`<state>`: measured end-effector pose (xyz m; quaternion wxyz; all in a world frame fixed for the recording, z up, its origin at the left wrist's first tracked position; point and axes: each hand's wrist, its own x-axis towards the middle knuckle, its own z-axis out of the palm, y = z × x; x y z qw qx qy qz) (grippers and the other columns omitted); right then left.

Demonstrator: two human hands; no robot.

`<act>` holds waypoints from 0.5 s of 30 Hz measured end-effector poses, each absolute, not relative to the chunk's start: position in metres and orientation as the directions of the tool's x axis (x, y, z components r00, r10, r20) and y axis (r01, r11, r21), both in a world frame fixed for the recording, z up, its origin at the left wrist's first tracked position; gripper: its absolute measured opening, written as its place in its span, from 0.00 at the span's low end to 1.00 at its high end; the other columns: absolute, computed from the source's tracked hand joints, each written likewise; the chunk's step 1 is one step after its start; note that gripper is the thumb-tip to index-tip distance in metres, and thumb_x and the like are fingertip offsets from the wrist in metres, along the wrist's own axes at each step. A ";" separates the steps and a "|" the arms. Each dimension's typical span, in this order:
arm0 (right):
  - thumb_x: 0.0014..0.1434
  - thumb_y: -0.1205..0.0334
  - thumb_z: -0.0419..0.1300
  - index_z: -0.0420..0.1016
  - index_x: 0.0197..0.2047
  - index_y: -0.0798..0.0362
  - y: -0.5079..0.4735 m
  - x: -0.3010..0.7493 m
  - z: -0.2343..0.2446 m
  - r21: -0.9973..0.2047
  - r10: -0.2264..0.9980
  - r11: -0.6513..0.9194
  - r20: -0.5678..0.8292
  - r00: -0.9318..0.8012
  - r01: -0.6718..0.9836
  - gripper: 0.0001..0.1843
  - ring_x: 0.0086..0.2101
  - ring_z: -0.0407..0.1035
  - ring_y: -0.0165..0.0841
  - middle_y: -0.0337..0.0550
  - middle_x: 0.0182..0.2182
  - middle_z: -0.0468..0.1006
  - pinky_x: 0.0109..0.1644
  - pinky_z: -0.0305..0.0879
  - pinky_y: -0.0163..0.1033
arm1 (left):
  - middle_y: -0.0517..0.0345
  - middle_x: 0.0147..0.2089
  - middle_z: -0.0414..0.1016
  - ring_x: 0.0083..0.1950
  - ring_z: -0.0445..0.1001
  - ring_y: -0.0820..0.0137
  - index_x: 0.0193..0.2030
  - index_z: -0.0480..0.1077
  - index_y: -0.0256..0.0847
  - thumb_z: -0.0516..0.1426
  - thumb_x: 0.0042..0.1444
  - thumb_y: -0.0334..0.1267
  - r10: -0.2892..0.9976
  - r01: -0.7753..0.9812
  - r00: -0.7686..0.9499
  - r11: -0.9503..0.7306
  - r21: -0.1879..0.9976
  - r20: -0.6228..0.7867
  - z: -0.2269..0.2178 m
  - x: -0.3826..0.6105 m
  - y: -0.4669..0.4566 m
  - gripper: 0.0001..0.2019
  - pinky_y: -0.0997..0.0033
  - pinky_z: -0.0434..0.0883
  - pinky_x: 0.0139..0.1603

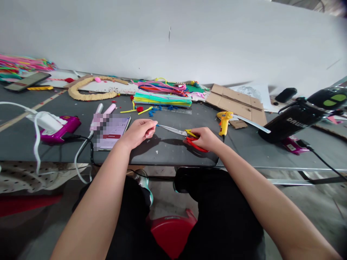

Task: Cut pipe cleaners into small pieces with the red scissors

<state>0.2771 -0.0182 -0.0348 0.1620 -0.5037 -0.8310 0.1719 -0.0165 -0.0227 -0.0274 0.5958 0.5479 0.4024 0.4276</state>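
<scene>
My left hand (141, 133) is closed in a pinch, and a short bit of blue pipe cleaner (158, 125) pokes out past its fingertips. Most of that piece is hidden by the fingers. In my right hand (204, 138) is a pair of scissors (176, 130) with red and yellow handles. The blades point left, their tips right at the blue bit, and they look nearly closed. Behind my hands lie small cut blue pieces (151, 112), a red fuzzy ball (140, 109) and a bundle of green and yellow pipe cleaners (162, 99).
A phone (119, 126) lies beside my left wrist, near a purple power strip (61, 129) with white cables. To the right are a yellow glue gun (224, 121), cardboard (238, 104) and a black bottle (295, 115). A fabric-covered curved form (81, 92) sits back left.
</scene>
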 end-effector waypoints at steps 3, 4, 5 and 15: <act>0.52 0.42 0.61 0.56 0.21 0.52 -0.019 0.277 -0.035 -0.450 0.907 0.404 0.087 -0.411 0.797 0.26 0.26 0.47 0.28 0.34 0.20 0.55 0.30 0.43 0.38 | 0.63 0.19 0.57 0.21 0.56 0.79 0.20 0.61 0.38 0.59 0.58 0.42 0.950 -0.076 0.312 0.039 0.996 -0.014 -0.027 -0.016 -0.023 0.19 0.73 0.53 0.24; 0.52 0.42 0.61 0.55 0.21 0.52 -0.019 0.278 -0.035 -0.460 0.915 0.388 0.086 -0.395 0.799 0.25 0.26 0.47 0.28 0.34 0.20 0.55 0.30 0.43 0.38 | 0.63 0.19 0.57 0.21 0.56 0.79 0.19 0.61 0.38 0.59 0.58 0.42 0.950 -0.080 0.312 0.040 0.996 -0.013 -0.027 -0.016 -0.022 0.19 0.73 0.53 0.24; 0.51 0.43 0.61 0.56 0.21 0.52 -0.019 0.278 -0.035 -0.475 0.922 0.372 0.086 -0.379 0.797 0.25 0.26 0.47 0.28 0.35 0.20 0.56 0.30 0.43 0.38 | 0.63 0.19 0.57 0.21 0.56 0.79 0.19 0.61 0.38 0.59 0.58 0.42 0.949 -0.085 0.314 0.040 0.996 -0.011 -0.027 -0.016 -0.022 0.19 0.73 0.52 0.23; 0.51 0.42 0.61 0.56 0.23 0.51 -0.022 0.280 -0.034 -0.487 0.910 0.391 0.080 -0.406 0.781 0.24 0.27 0.49 0.28 0.34 0.21 0.57 0.30 0.44 0.37 | 0.63 0.19 0.57 0.20 0.56 0.80 0.20 0.61 0.37 0.59 0.59 0.40 0.947 -0.146 0.321 0.075 0.986 -0.025 -0.030 -0.016 -0.020 0.19 0.74 0.52 0.24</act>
